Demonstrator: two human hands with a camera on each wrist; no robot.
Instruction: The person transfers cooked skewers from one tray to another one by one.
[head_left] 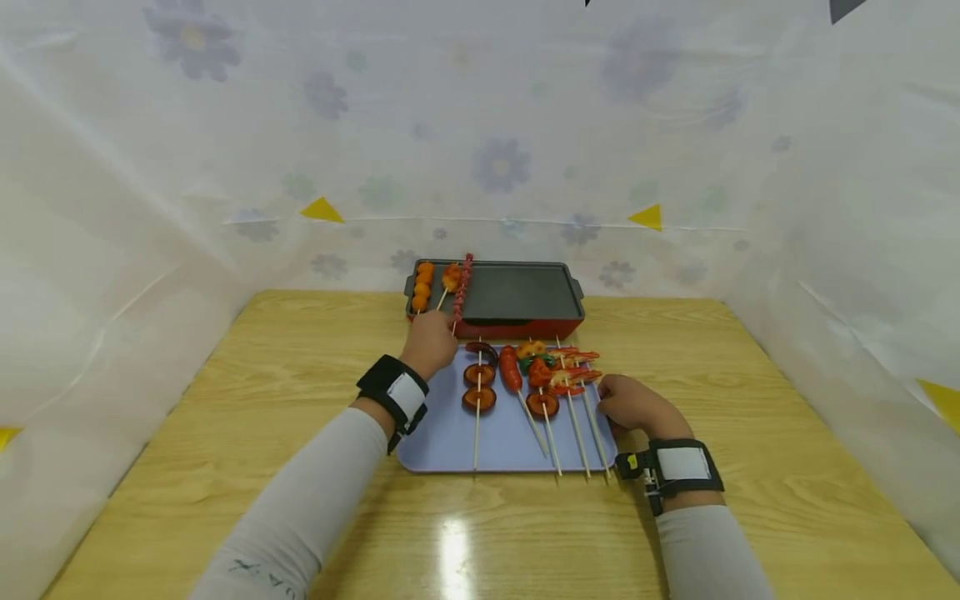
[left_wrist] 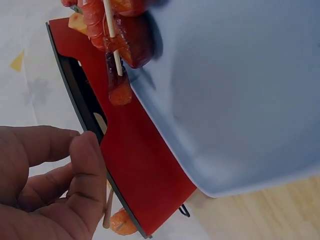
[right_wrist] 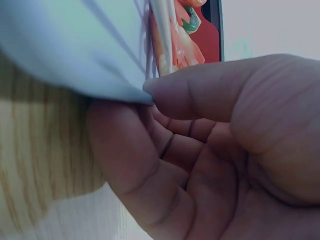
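Observation:
At the front edge of the grill, my left hand pinches the lower stick of a skewer of small red pieces. Its thumb and forefinger meet in the left wrist view, where the pinched stick is hidden. The skewer slants across the grill plate, its tip past the back rim. My right hand pinches the right rim of the pale blue tray, thumb above and forefinger below. To its left lie prawn skewers, their sticks overhanging the tray's front.
On the grill's left side lie an orange ball skewer and a browned skewer. The tray also bears a skewer of round brown slices, a sausage skewer and a mixed skewer. A wooden table carries everything.

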